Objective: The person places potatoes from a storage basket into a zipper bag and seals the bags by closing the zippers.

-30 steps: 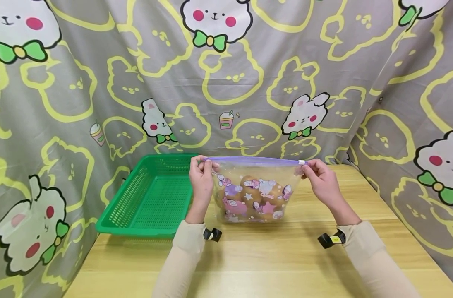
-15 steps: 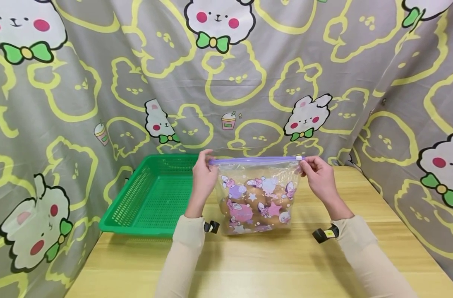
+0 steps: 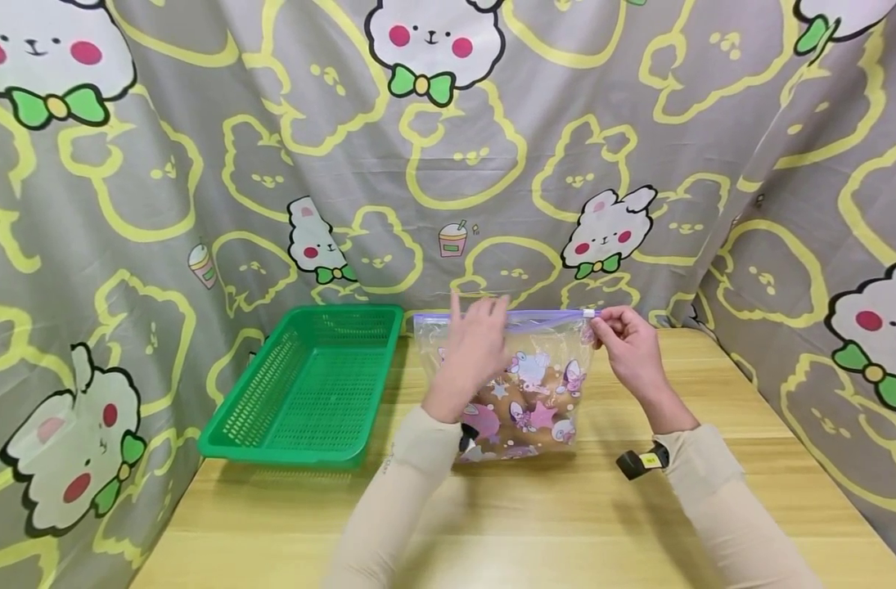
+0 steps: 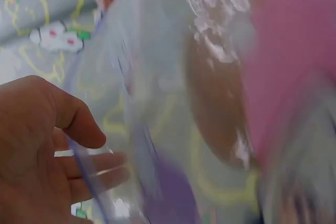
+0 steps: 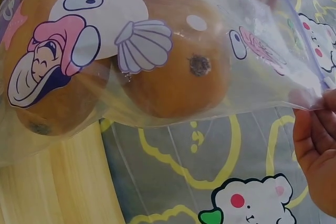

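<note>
Bag (image 3: 524, 384) upright on surface (image 3: 536, 523), potatoes (image 5: 173, 72) inside, basket (image 3: 308, 384) beside it. Right hand (image 3: 628, 343) pinches slider corner. Left hand (image 3: 477, 348), fingers loose, holds nothing at mid-seal. Best to steady the seal with the left, draw slider evenly.

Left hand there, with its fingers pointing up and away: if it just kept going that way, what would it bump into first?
Probably the zip bag's purple top strip, since the left hand is open right in front of it. Beyond that hangs the patterned cloth. Depth is hard to judge here.
</note>
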`<state>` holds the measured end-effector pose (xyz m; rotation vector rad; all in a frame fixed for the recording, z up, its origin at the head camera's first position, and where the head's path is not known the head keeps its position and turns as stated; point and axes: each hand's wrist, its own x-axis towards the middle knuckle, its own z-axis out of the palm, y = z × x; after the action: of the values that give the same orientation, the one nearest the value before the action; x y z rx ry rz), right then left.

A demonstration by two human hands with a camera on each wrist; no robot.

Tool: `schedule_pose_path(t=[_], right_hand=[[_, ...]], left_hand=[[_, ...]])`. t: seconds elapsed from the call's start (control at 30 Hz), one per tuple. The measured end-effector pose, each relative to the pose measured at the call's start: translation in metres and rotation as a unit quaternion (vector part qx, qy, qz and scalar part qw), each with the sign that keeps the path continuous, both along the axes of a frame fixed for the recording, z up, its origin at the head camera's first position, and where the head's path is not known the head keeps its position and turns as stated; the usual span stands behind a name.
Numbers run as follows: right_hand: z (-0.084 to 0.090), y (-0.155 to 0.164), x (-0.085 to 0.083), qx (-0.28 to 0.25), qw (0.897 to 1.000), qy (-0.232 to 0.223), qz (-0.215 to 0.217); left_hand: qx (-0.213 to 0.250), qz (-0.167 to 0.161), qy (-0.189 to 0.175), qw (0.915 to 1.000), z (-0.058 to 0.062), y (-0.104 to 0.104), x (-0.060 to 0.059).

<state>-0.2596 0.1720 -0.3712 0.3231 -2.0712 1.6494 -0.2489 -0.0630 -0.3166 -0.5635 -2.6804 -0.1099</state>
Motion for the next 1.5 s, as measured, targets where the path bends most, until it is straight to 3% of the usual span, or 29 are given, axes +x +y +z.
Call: schedule_pose_path(t=[0.17,0.5,0.7,0.93,1.23,1.5], right_hand=[[-0.002,0.000,-0.002,-0.028,0.999,0.003,0.022],[0.000,0.003,0.000,-0.035,0.998,0.022,0.053],[-0.001,0.004,-0.001,-0.060,0.996,0.026,0.068],[0.000,0.003,-0.003,-0.086,0.992,0.026,0.083],[-0.001,0.002,-0.003,-0.125,0.984,0.018,0.122],[0.002,0.002,-0.004,-0.118,0.982,0.028,0.144]], left_hand=[[0.005,-0.037,-0.047,0.9982,0.002,0.026,-0.003],[0.012,-0.054,-0.030,0.9980,0.003,0.047,-0.011],[0.047,-0.060,0.006,0.9971,-0.001,0.050,-0.014],[0.101,-0.114,0.065,0.9862,-0.003,0.057,-0.016],[0.207,-0.143,0.008,0.9677,-0.003,0.073,-0.014],[0.233,-0.141,-0.010,0.9622,-0.006,0.079,-0.017]])
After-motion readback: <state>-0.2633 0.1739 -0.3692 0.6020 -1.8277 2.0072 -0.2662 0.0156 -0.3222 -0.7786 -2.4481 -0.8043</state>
